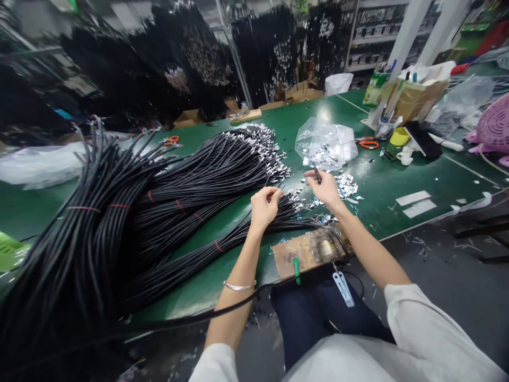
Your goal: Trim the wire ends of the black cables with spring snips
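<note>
My left hand [264,208] is closed in a pinch above the cut ends of a bundle of black cables [238,231]. What its fingertips grip is hidden. To the right, my right hand [324,188] has its thumb and fingers closed around a small dark object [317,176], too small to identify. Below that hand lies a pile of white and blue scraps [345,187]. Just behind it stands a clear plastic bag [326,142] with small pieces inside. Larger tied bundles of black cable [207,170], with white-tipped ends, spread across the left side.
A wooden board [288,254] with a small device and a green clip sits at the green table's [382,204] front edge. Orange-handled scissors [368,142], a phone [422,139] and a pink basket [493,127] are at the right. A black cord [191,319] crosses in front.
</note>
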Demonstrator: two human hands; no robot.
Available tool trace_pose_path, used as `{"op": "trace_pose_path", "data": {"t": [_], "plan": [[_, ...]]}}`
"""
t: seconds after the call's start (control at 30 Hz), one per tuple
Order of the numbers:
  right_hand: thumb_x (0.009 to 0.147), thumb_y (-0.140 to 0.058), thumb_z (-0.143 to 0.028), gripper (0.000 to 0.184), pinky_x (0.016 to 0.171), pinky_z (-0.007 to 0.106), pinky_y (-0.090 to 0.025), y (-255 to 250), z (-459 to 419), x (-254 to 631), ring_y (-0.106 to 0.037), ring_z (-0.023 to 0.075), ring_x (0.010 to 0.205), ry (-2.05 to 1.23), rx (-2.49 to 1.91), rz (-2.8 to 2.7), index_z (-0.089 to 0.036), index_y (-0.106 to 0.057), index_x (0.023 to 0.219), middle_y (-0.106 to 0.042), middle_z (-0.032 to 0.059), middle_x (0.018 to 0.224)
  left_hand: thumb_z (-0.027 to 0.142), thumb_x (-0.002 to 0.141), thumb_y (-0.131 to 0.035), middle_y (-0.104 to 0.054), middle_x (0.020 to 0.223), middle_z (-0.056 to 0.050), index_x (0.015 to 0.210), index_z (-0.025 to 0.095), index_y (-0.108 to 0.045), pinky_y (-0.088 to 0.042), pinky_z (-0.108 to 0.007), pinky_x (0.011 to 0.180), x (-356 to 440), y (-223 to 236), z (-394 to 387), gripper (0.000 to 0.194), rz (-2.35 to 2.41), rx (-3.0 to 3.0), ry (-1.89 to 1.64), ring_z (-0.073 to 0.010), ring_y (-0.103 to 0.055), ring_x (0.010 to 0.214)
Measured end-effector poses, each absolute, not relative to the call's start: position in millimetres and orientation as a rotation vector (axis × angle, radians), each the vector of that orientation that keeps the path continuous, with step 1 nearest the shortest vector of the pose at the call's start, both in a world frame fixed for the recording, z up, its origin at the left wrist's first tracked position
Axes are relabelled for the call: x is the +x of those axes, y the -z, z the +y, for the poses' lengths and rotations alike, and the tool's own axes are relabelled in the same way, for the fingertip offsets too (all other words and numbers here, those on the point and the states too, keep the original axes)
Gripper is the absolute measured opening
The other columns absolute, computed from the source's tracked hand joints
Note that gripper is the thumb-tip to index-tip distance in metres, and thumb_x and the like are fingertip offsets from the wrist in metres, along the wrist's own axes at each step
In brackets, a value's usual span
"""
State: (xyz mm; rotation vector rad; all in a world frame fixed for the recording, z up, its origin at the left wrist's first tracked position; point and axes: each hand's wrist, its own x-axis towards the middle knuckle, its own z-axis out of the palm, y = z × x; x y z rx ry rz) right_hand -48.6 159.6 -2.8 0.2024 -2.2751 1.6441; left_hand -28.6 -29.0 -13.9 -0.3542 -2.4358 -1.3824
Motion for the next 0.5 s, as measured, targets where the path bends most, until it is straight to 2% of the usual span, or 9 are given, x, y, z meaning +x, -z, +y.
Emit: {"op": "trace_pose_path", "data": {"t": [0.1, 0.27, 0.5], "plan": [[0.075, -0.061, -0.028, 0.017, 0.06, 0.026, -0.039, -0.6, 150.7, -37.5, -0.05, 0.011, 0.062, -1.62, 0.414, -2.302, -0.017, -0.07, 0.083, -0.065, 0.0025, 0.077, 0.031, 0.084, -0.05, -0.063, 0.063, -0.002, 0.074, 0.014, -0.067, -0.039, -0.021, 0.054, -20.8, 4.0, -29.0, 0.026, -2.443, -0.411, 1.448, -0.0113, -0.053, 0.055], [0.081, -0.061, -0.033, 0.019, 0.058, 0.026, -0.038, -6.9, 143.4, -25.1, -0.05, 0.0113, 0.062, -1.575, 0.657, -2.256, -0.017, -0.071, 0.08, -0.063, 0.0016, 0.071, 0.036, 0.085, -0.051, -0.062, 0.058, -0.001, 0.072, 0.015, -0.067, -0.038, -0.021, 0.048, -10.7, -2.9, -24.5, 0.029, -2.462, -0.468, 1.521, -0.0102, -0.051, 0.048], [0.085, -0.055, -0.022, 0.012, 0.061, 0.028, -0.04, -9.1, 145.2, -20.3, -0.052, 0.0129, 0.065, -1.338, 0.764, -2.244, -0.017, -0.066, 0.082, -0.063, 0.0027, 0.076, 0.034, 0.082, -0.055, -0.06, 0.054, -0.001, 0.069, 0.014, -0.066, -0.036, -0.021, 0.044, -9.6, -7.0, -26.2, 0.026, -2.504, -0.429, 1.607, -0.0094, -0.048, 0.043]]}}
